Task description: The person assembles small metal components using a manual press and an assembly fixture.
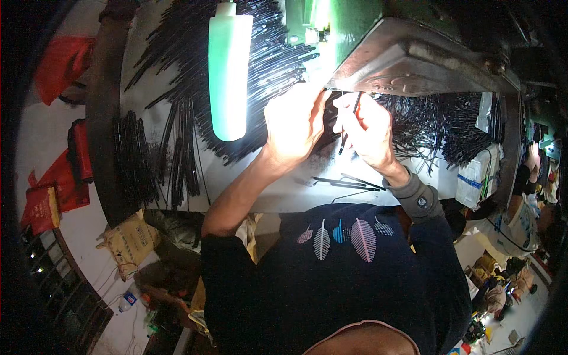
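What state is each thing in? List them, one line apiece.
left hand: raised at the machine's edge, brightly lit, grip not clear.
right hand: pinching a thin black rod that hangs down.
green lamp: on.
green machine: fingers at its metal edge; running or not, cannot tell.
black rods on table: loose in heaps.
sack on floor: slumped, lying.

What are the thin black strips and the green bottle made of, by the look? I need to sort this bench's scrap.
Thin black strips: probably metal or stiff plastic with a dark coating; they lie straight and glint under the lamp. Green bottle: translucent plastic, since light glows through its smooth wall. Machine plate: bare grey metal, dull sheen.
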Demonstrator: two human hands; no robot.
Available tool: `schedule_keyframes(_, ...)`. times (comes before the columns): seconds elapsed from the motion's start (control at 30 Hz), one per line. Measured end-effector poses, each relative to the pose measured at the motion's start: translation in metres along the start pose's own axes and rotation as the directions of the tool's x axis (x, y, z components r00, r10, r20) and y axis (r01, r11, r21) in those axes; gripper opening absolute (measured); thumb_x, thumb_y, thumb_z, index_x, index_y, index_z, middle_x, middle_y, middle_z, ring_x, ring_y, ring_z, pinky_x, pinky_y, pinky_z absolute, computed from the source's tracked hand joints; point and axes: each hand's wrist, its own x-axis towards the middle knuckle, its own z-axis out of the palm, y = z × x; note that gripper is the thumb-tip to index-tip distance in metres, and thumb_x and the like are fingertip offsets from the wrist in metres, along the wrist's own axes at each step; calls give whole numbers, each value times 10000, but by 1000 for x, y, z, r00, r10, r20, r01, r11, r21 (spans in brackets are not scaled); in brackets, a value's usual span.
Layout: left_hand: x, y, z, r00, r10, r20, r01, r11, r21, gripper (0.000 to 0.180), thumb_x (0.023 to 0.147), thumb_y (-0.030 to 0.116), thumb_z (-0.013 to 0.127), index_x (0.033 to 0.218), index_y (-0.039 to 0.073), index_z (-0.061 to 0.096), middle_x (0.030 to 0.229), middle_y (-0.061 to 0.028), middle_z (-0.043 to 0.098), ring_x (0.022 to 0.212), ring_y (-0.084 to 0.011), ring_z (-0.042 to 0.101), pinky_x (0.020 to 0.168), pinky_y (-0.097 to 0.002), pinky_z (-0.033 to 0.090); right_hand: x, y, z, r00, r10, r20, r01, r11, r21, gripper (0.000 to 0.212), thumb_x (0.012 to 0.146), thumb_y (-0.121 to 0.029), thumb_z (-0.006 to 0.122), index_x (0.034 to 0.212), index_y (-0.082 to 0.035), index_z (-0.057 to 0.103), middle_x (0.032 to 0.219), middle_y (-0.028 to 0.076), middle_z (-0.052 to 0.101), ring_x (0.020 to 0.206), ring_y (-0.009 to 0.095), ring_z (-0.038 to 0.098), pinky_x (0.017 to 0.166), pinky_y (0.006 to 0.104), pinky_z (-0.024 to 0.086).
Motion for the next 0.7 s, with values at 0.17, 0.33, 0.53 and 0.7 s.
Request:
schedule_keyframes(0.17, 5, 3, 1, 1000, 4, 6, -4, 999, -36, 272, 763, -32, 628, 1029, 4, 584, 711, -134, 569, 523, -254, 538, 482, -322, 435, 2, 4, -3, 1000, -17, 9, 17, 1000, 16, 172, 925, -75, 481, 1046, 22, 556, 693, 36, 593, 484, 36, 522, 402, 159, 436)
schedule_keyframes(0.33, 3, 2, 7, 995, 94, -26, -91, 990, 105, 191, 790, 11, 648, 977, -7, 612, 664, -94, 607, 518, -184, 552, 505, -281, 435, 3, 1, -4, 1000, 9, -3, -8, 997, 82, 181, 920, -99, 499, 1044, 18, 560, 688, 38, 589, 492, 38, 515, 418, 165, 433)
schedule_keyframes(0.53, 19, 15, 0, 953, 290, 91, -303, 877, 373, 138, 753, 54, 636, 877, 16, 587, 703, -78, 499, 603, -202, 516, 473, -305, 387, 7, -5, -7, 996, 14, -90, -6, 996, 88, 112, 902, -100, 548, 939, 3, 570, 683, 50, 607, 489, 55, 535, 416, 190, 432)
schedule_keyframes(0.7, 17, 9, 4, 907, 419, 51, -380, 759, 529, 143, 721, 79, 635, 845, 20, 594, 691, -65, 480, 593, -187, 494, 475, -304, 368, 10, -4, -7, 995, -30, -93, 30, 1000, 5, 121, 891, -112, 572, 911, 7, 583, 664, 50, 606, 476, 62, 535, 410, 194, 432)
